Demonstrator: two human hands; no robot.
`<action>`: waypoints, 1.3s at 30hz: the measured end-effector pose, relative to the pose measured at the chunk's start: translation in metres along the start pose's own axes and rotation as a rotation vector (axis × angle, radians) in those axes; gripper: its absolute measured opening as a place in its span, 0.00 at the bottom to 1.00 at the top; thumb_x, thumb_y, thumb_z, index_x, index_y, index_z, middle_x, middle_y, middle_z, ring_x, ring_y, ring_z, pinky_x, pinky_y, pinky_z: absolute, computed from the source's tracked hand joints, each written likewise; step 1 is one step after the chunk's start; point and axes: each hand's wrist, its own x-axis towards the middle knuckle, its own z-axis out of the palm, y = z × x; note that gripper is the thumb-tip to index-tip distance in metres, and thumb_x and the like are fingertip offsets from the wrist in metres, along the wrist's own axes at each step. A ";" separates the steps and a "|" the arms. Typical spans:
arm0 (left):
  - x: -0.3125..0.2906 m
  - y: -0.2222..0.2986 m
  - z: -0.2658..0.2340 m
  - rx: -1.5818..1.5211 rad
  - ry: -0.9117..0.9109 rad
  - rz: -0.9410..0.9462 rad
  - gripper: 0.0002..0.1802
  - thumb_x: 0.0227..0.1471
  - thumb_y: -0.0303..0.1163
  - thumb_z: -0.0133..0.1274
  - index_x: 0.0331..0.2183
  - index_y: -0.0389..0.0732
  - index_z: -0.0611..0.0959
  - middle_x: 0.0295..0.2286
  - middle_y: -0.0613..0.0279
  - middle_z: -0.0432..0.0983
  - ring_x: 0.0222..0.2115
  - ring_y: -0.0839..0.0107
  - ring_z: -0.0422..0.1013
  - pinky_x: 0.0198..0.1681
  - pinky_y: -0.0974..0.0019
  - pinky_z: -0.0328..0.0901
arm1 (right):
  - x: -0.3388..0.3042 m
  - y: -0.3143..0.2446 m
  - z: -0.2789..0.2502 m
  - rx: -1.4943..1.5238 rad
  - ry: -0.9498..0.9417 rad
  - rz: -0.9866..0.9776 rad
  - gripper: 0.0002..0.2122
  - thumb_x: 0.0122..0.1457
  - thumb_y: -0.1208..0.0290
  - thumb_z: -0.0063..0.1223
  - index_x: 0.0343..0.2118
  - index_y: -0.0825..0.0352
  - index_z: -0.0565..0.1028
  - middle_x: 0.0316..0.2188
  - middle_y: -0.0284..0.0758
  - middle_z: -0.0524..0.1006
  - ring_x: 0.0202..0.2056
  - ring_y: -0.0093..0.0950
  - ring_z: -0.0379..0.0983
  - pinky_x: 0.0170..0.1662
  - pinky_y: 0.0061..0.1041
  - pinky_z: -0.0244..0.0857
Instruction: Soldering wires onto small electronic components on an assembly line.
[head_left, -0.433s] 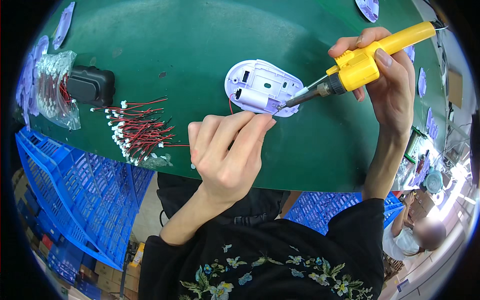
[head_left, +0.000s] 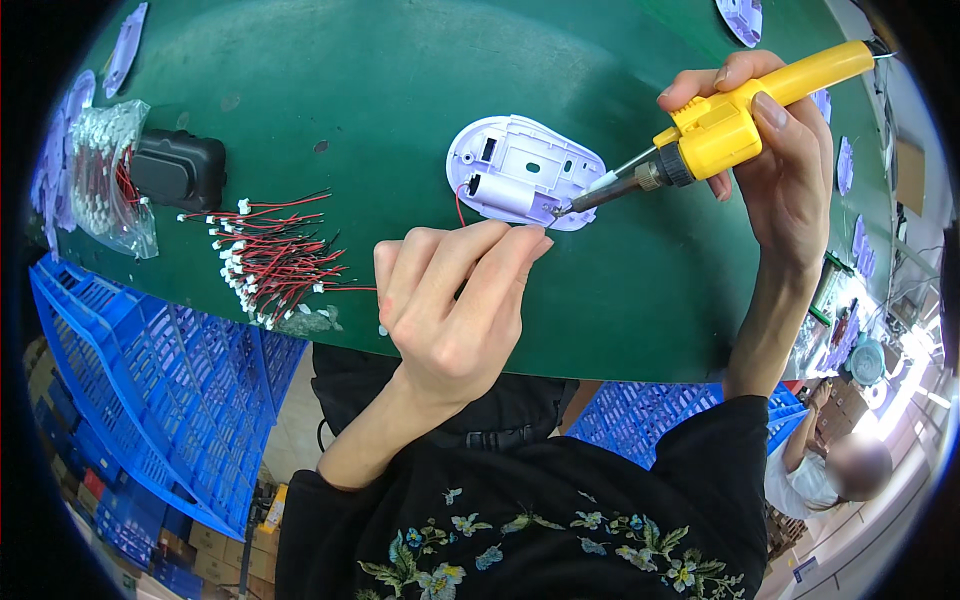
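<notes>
A pale lilac plastic shell (head_left: 537, 168), oval like the base of a computer mouse, lies on the green table with its inside up. A lilac cylinder sits in a slot along its near edge. My right hand (head_left: 785, 150) grips a yellow soldering iron (head_left: 722, 128) with a thin feed tube beside its barrel. The iron's tip touches the shell at the right end of the cylinder. My left hand (head_left: 455, 305) is closed just below the shell, pinching a thin wire by the tip. A red wire (head_left: 460, 205) runs from the shell's left end toward this hand.
To the left lie a pile of red and black wires (head_left: 275, 260) with white connectors, a plastic bag of connectors (head_left: 105, 180) and a black case (head_left: 180, 170). Blue crates (head_left: 160, 390) stand below the table edge. More lilac shells (head_left: 125, 48) rest around the table. Another person (head_left: 830, 470) sits at far right.
Almost nothing differs. Both hands, the iron and the shell hold nearly the same places, and the whole view has shifted very slightly.
</notes>
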 end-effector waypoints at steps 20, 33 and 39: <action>0.003 0.004 -0.005 -0.006 -0.068 -0.017 0.13 0.40 0.23 0.72 0.33 0.41 0.89 0.29 0.67 0.82 0.27 0.69 0.71 0.33 0.65 0.57 | -0.003 -0.001 -0.023 0.100 0.039 -0.071 0.18 0.68 0.57 0.44 0.50 0.68 0.71 0.47 0.55 0.77 0.22 0.18 0.68 0.26 0.13 0.68; 0.035 0.005 -0.029 0.102 -0.161 0.035 0.20 0.41 0.26 0.69 0.41 0.46 0.88 0.45 0.64 0.78 0.35 0.67 0.68 0.39 0.62 0.57 | -0.010 -0.021 -0.040 0.090 0.049 -0.136 0.19 0.69 0.56 0.42 0.51 0.67 0.70 0.47 0.52 0.78 0.24 0.17 0.70 0.26 0.12 0.67; 0.062 -0.009 -0.049 0.326 -0.521 0.180 0.15 0.47 0.27 0.64 0.41 0.47 0.85 0.53 0.61 0.73 0.54 0.61 0.68 0.53 0.53 0.52 | -0.014 -0.036 -0.041 0.112 0.150 -0.181 0.18 0.69 0.59 0.40 0.52 0.68 0.72 0.47 0.50 0.80 0.33 0.18 0.73 0.29 0.15 0.65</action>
